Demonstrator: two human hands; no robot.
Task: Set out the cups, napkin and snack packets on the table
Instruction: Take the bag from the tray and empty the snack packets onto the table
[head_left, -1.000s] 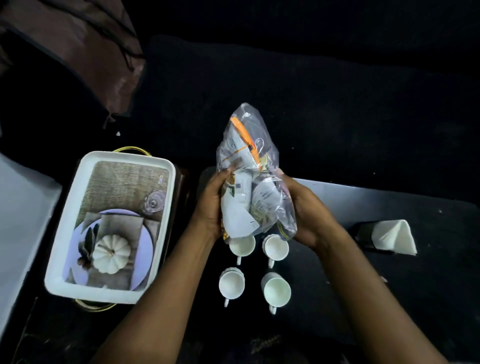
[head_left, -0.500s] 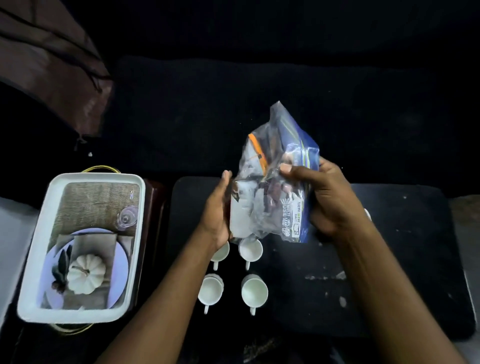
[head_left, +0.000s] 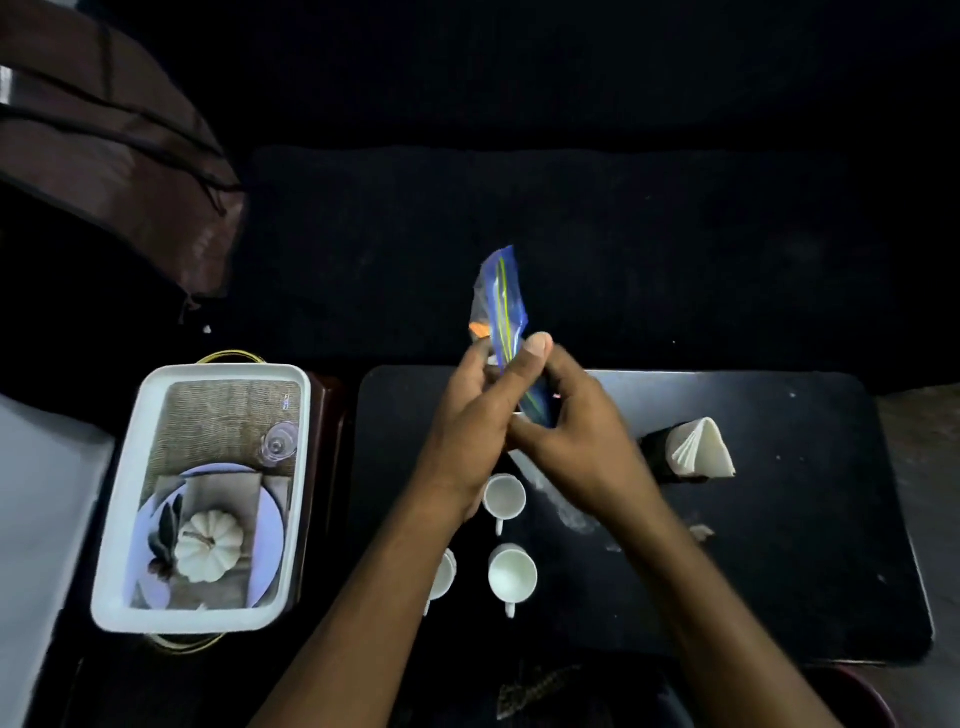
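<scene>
snack bag pinched by curled fingers of left hand and right hand.

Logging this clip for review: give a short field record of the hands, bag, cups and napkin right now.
left hand: grips the zip bag
right hand: grips the same bag
zip bag: held edge-on above the black table, blue seal end up
cups: three white ones visible, upright on the table
napkin: white, folded, standing right of the hands
white tray: left of the table
</scene>
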